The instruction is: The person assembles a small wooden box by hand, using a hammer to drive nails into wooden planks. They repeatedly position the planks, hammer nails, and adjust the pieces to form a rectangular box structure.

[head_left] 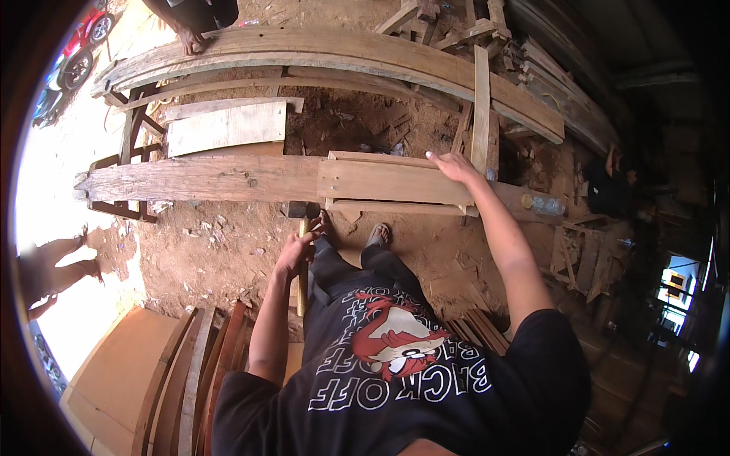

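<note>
Hammer (303,285) is in the middle of the frame, a little left of the centre, with its dark head up and its pale handle pointing to the lower edge. The left hand (294,254) is closed around this handle, not far below the head. The head appears at the lower edge of the counter (198,181), just beside the lower left corner of the wooden frame (395,184); whether it touches there, I cannot tell.

This wooden frame (a flat panel with a narrow strip along each long side) lies on the counter, from the centre toward the right of the frame. The right hand (456,166) is at its upper right part, the thumb pointing to the left; the other fingers are not clear, so I cannot tell if they are spread or pressed together.

Farther right along the counter lies a clear plastic bottle (547,204). A thick wooden beam (304,49) crosses the upper part of the picture, and another person's hand (192,42) rests on it in the upper left. Between beam and counter, a pale board (228,128) lies at the left. More long planks (190,380) are in the lower left.
</note>
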